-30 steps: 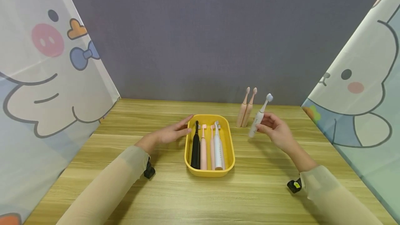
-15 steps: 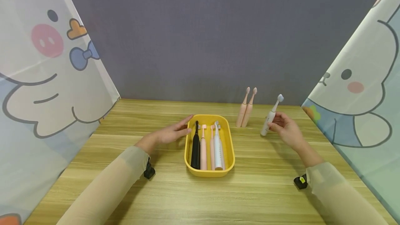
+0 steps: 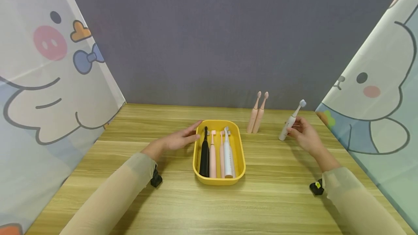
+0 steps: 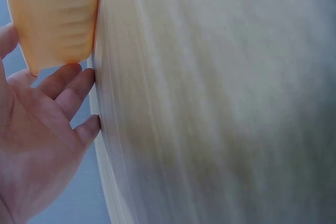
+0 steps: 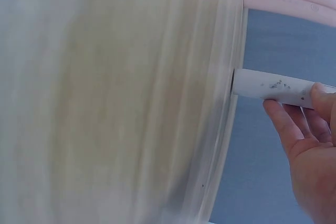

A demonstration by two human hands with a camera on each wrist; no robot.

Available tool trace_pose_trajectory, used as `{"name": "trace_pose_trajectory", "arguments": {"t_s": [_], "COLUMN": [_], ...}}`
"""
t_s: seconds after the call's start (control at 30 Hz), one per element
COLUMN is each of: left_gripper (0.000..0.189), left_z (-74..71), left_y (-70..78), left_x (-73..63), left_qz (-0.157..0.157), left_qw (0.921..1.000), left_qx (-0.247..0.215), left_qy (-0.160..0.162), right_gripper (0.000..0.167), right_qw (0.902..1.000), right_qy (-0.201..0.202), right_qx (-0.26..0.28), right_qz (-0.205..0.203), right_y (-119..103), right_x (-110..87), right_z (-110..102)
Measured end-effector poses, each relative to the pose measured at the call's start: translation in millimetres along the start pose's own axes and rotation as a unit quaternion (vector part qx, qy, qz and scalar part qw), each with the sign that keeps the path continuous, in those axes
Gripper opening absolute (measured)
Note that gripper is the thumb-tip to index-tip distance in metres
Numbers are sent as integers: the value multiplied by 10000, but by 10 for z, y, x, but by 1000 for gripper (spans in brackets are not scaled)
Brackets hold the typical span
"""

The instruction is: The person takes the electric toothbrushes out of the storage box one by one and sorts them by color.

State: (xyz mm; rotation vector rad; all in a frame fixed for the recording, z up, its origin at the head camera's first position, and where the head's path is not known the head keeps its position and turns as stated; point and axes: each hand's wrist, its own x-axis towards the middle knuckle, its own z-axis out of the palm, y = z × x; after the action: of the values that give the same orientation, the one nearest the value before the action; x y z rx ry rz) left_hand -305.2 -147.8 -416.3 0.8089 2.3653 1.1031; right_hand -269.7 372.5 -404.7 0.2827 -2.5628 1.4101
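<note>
With thumb and fingers my right hand (image 3: 305,135) pinches a white electric toothbrush (image 3: 289,126), upright but leaning a little to the right in the head view. In the right wrist view the base of its handle is at or just above the tabletop; I cannot tell which. My left hand (image 3: 174,140) rests its fairly straight fingers against the left side of a yellow tray (image 3: 241,148). Lying in the tray are a black toothbrush (image 3: 204,155), pink toothbrushes (image 3: 213,157) and white ones (image 3: 227,155). Two pink electric toothbrushes (image 3: 253,117) stand side by side between tray and right hand.
The wooden table (image 3: 183,206) runs back to a grey wall panel (image 3: 196,46). Cartoon-printed panels stand on the left (image 3: 49,100) and on the right (image 3: 369,119). A small black device is strapped at each wrist.
My right hand has carried the white toothbrush to the right, away from the two standing pink ones. My left hand and the tray have stayed in place.
</note>
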Motion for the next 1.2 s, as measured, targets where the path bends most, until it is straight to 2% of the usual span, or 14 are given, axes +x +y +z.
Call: {"name": "trace_pose_trajectory", "arguments": {"t_s": [0.5, 1.0, 1.2], "left_gripper": [79, 77, 76], "left_z": [-1, 3, -8], "left_y": [-7, -4, -13], "left_x": [3, -12, 3], "left_qz": [-12, -117, -99], "left_qw": [10000, 9998, 9998], "left_qx": [-2, 135, 150], "left_qy": [53, 87, 62], "right_gripper": [46, 46, 46], "right_qw": [9991, 9995, 9994], "right_qy": [38, 189, 172], "right_qx": [-417, -202, 110], "right_qz": [-80, 141, 273], "right_y": [95, 134, 188], "right_x": [138, 306, 390], "right_z": [-24, -17, -32]}}
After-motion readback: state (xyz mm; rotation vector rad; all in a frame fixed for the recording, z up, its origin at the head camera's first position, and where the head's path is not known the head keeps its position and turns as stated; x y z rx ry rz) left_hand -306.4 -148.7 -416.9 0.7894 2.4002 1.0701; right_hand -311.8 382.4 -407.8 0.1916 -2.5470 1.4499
